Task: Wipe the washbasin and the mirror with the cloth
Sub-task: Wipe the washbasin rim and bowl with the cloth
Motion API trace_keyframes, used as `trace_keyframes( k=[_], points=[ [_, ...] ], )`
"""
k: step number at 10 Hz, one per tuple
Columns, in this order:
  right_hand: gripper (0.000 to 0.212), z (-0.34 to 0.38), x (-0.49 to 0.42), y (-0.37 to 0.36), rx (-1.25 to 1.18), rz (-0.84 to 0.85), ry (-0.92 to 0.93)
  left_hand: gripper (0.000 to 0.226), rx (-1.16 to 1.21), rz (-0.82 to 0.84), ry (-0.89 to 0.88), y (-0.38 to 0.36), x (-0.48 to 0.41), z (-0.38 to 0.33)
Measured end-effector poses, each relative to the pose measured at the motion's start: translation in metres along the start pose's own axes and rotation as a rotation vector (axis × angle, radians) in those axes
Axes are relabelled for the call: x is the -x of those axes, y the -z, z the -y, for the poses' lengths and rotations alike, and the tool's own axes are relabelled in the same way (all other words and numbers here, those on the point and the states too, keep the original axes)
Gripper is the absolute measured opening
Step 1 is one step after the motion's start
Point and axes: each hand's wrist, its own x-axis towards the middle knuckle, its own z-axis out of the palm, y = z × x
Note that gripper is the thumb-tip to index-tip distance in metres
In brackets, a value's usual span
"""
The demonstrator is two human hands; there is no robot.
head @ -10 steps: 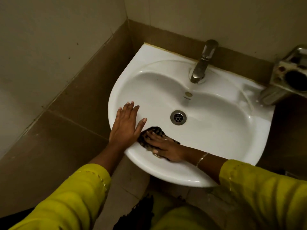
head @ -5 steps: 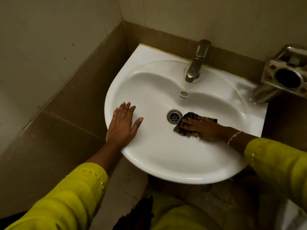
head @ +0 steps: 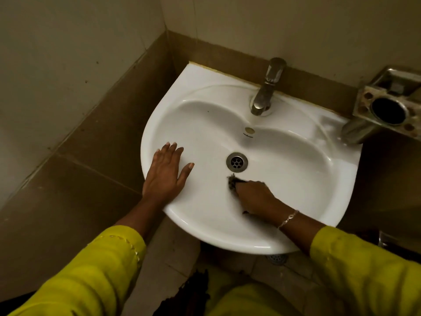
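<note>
Fingers of right hand (head: 255, 197) closed over mostly hidden dark cloth (head: 232, 182) near washbasin (head: 296, 174) drain (head: 237, 162); left hand (head: 165, 174) spread flat on left rim.

Lighting is dim and warm, leaving the tiled walls (head: 68, 65) murky. The white washbasin (head: 296, 156) is the brightest surface, with small specular highlights along its front rim. The right hand (head: 255, 197) is motion-blurred; straight lines bow toward the frame edges.

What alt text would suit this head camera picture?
A person's right hand presses a dark cloth into a white washbasin just below the drain, while the left hand rests flat on the rim. A metal tap stands behind.
</note>
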Motion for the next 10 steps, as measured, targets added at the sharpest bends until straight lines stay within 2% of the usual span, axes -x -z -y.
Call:
trace_keyframes(
  k=[1,2,3,4,5,6,7,8,9,10],
  points=[
    [0.020,0.001,0.011,0.021,-0.879,0.159,-0.088,0.075,0.001,0.003,0.001,0.000,0.000,0.000],
    [0.017,-0.012,0.021,0.028,-1.867,0.296,-0.274,0.073,-0.004,0.003,-0.001,-0.001,0.000,0.001],
    [0.031,-0.014,0.017,0.021,-2.167,0.354,-0.374,0.073,-0.005,0.004,0.002,-0.001,0.000,0.001],
    [0.026,-0.004,-0.001,0.035,-2.008,0.288,-0.374,0.072,0.001,0.007,0.000,-0.001,0.000,0.000],
    [0.035,0.007,-0.030,0.069,-1.845,-0.081,-0.198,0.070,0.003,0.009,0.004,-0.001,-0.001,0.001],
    [0.036,0.018,-0.062,0.105,-1.261,-0.615,0.050,0.069,-0.002,0.005,0.002,-0.001,0.000,0.001],
    [0.050,0.014,-0.104,0.118,-0.272,-0.749,0.323,0.070,-0.002,0.009,0.006,0.000,0.000,0.000],
    [0.053,0.009,-0.133,0.105,0.449,-0.453,0.399,0.069,-0.005,0.011,0.010,0.000,0.001,0.000],
    [0.051,0.001,-0.137,0.086,0.795,-0.352,0.361,0.069,-0.014,0.015,0.010,0.000,0.001,0.001],
    [0.050,-0.010,-0.133,0.074,0.867,-0.284,0.331,0.068,-0.022,0.016,0.007,-0.001,0.000,0.001]
  ],
)
